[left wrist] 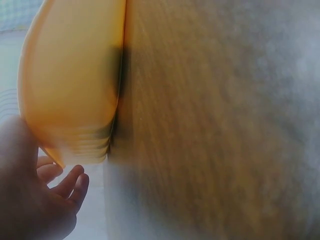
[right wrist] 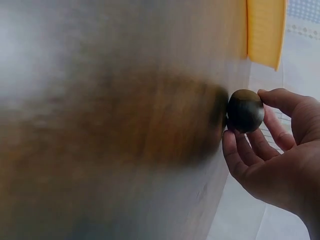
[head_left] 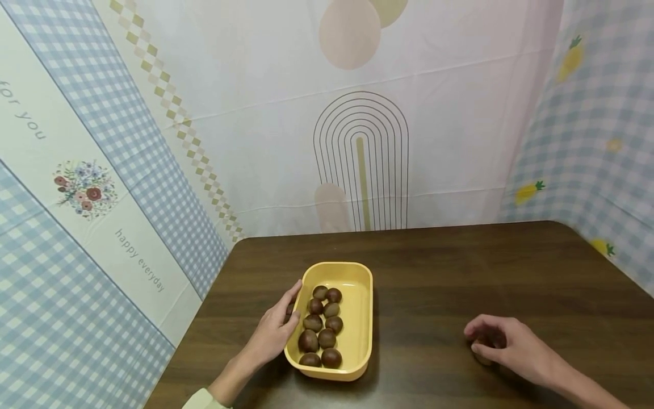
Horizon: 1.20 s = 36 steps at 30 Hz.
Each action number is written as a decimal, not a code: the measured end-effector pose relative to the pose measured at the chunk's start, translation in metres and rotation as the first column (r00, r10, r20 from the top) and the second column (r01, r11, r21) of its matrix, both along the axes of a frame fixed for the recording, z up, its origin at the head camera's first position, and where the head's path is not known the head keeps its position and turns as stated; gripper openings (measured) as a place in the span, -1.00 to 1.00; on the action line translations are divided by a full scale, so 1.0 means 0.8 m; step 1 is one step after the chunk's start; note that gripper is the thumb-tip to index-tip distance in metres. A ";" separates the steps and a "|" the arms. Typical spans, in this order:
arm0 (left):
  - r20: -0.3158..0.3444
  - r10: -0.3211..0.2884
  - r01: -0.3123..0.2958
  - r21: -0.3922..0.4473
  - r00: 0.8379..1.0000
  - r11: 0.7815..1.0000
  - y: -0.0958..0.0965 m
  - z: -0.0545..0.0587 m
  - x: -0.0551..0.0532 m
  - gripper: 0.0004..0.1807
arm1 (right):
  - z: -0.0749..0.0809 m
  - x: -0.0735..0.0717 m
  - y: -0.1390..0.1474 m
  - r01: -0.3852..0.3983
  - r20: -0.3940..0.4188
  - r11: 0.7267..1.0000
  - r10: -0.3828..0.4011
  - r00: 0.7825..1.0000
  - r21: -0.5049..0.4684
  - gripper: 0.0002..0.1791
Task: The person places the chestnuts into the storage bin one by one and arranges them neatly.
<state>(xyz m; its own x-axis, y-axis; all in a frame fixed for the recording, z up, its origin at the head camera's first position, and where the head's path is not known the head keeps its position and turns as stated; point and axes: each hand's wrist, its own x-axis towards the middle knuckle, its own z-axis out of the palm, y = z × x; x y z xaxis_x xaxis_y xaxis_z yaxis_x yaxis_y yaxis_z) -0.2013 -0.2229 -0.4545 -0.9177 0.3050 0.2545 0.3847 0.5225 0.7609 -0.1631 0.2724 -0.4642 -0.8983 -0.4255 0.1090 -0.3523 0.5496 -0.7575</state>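
A yellow rectangular container (head_left: 360,326) stands on the table, with several brown chestnuts (head_left: 326,339) along its left side. My left hand (head_left: 273,329) rests its thumb and fingertips against the container's left rim; its fingers look relaxed rather than wrapped round it. In the left wrist view, part of the left hand (left wrist: 50,200) is blurred beside the container's outer wall (left wrist: 75,90). Well to the right, my right hand (head_left: 516,346) pinches one chestnut (right wrist: 246,111) between thumb and fingers, at or just above the tabletop. In the head view the fingers partly cover that chestnut.
The dark wooden table (head_left: 419,272) extends around the container and between both hands. Behind it hangs a pale cloth (head_left: 265,159) printed with arches. Blue checked cloth (head_left: 603,170) hangs at the right, and more checked cloth (head_left: 117,113) at the left.
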 end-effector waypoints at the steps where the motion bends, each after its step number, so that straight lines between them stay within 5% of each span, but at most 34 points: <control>1: -0.002 0.002 -0.002 -0.003 1.000 1.000 0.000 -0.001 0.000 -0.30 | -0.001 0.002 0.002 0.001 0.003 1.000 -0.001 1.000 0.006 -0.80; 8: -0.021 -0.007 0.007 -0.001 1.000 1.000 0.000 -0.001 0.000 -0.30 | -0.009 0.009 0.014 -0.028 0.015 0.999 0.028 1.000 0.018 -0.80; 20: 0.000 -0.012 0.012 0.037 1.000 0.999 0.000 0.000 0.000 -0.30 | -0.027 0.016 0.022 -0.052 -0.198 0.999 0.054 0.979 0.017 -0.66; 36: -0.015 -0.001 0.001 0.008 1.000 1.000 0.000 -0.002 -0.001 -0.31 | 0.013 -0.003 -0.026 -0.076 -0.240 0.996 0.065 0.969 -0.039 -0.71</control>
